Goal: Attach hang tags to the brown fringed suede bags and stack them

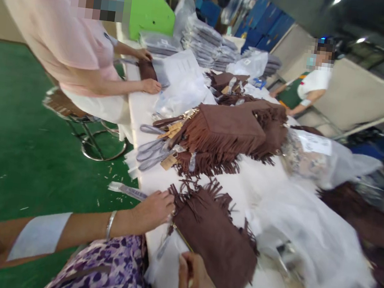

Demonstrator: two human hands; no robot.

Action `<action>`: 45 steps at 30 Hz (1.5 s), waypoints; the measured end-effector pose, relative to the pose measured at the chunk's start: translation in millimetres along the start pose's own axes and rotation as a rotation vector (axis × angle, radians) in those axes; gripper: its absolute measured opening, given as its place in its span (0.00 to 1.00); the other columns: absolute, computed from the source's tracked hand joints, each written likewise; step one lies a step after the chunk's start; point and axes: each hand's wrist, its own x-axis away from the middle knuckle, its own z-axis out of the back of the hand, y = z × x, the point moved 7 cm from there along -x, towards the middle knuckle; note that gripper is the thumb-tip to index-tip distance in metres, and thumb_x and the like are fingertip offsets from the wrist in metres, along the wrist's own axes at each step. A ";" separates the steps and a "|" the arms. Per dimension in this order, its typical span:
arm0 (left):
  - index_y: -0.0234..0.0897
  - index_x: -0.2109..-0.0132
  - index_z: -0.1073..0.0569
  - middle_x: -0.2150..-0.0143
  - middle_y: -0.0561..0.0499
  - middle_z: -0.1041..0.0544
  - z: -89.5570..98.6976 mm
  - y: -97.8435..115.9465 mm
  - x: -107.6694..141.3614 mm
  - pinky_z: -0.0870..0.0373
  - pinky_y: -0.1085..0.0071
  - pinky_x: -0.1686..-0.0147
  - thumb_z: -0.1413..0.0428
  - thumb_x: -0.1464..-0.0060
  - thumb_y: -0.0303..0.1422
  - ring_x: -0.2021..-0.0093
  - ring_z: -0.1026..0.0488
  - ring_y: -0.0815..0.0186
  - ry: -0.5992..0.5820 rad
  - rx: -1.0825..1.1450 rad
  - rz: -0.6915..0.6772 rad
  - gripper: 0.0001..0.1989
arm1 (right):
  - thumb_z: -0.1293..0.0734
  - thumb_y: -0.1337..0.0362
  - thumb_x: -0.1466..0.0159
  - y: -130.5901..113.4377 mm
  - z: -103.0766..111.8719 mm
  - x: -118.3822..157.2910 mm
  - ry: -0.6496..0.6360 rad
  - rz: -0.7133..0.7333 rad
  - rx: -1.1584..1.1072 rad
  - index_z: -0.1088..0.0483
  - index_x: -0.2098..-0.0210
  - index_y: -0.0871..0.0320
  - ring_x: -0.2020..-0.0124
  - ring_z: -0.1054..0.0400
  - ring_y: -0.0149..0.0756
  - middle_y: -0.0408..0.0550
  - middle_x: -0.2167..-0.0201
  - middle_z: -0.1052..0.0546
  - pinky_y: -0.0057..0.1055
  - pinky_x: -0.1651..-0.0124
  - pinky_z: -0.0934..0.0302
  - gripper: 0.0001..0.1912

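A brown fringed pouch (216, 239) lies flat on the white table (254, 169), its zipper edge toward me. My left hand (154, 211) rests at the pouch's upper left corner, fingers bent over the fringe; whether it grips anything is hidden. Below the zipper edge, my right hand (195, 281) has thumb and fingers curled together, close to the pouch; what it may hold is too small to make out. A wrapped strap (127, 190) sticks out past the table edge beside my left hand. Clear plastic (160, 256) lies under the pouch's left side.
Stacked brown fringed pouches (230, 125) with grey straps (152, 153) and tags lie beyond. Plastic bags (307, 231) cover the right side. A person in pink (81, 52) handles a brown piece at the left; another person (314, 86) stands across. Wrapped grey stacks (200, 41) stand far back.
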 end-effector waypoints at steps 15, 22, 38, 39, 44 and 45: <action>0.37 0.63 0.30 0.78 0.57 0.30 -21.2 -19.2 7.8 0.40 0.79 0.79 0.52 0.47 0.25 0.77 0.29 0.69 -0.385 0.876 0.285 0.07 | 0.44 0.53 0.30 -17.2 5.8 -43.1 0.014 0.275 0.034 0.32 0.62 0.51 0.63 0.31 0.35 0.43 0.65 0.26 0.29 0.57 0.41 0.14; 0.37 0.57 0.24 0.71 0.54 0.24 -28.6 -22.5 15.7 0.35 0.79 0.73 0.52 0.48 0.24 0.72 0.26 0.69 -0.309 0.898 0.226 0.15 | 0.47 0.52 0.29 -28.5 -10.0 -49.0 -0.028 0.324 0.078 0.32 0.65 0.51 0.66 0.31 0.35 0.44 0.69 0.27 0.30 0.61 0.40 0.17; 0.40 0.58 0.28 0.57 0.54 0.26 -10.8 -19.0 14.9 0.33 0.77 0.57 0.43 0.48 0.24 0.57 0.28 0.67 -0.088 0.588 -0.016 0.10 | 0.44 0.55 0.32 -22.9 -24.8 -59.8 -0.166 0.200 0.189 0.34 0.69 0.52 0.71 0.32 0.36 0.43 0.74 0.28 0.30 0.68 0.44 0.13; 0.39 0.58 0.28 0.58 0.53 0.26 -10.8 -18.8 14.6 0.33 0.77 0.57 0.43 0.48 0.24 0.57 0.27 0.67 -0.089 0.593 -0.022 0.10 | 0.44 0.56 0.33 -23.0 -25.1 -60.5 -0.169 0.197 0.193 0.34 0.69 0.52 0.71 0.32 0.36 0.43 0.74 0.28 0.30 0.68 0.44 0.13; 0.39 0.57 0.27 0.56 0.53 0.25 -14.7 -20.0 13.0 0.33 0.75 0.55 0.42 0.49 0.25 0.56 0.27 0.65 -0.077 0.623 -0.024 0.11 | 0.44 0.56 0.33 -23.5 -28.2 -64.4 -0.190 0.223 0.205 0.34 0.70 0.52 0.71 0.32 0.35 0.43 0.74 0.28 0.30 0.69 0.44 0.13; 0.39 0.56 0.27 0.55 0.53 0.25 -15.9 -20.4 12.9 0.33 0.75 0.54 0.42 0.49 0.25 0.56 0.27 0.65 -0.077 0.630 -0.024 0.12 | 0.44 0.56 0.33 -24.0 -28.9 -65.1 -0.192 0.236 0.207 0.34 0.70 0.52 0.71 0.32 0.35 0.43 0.74 0.28 0.29 0.70 0.44 0.13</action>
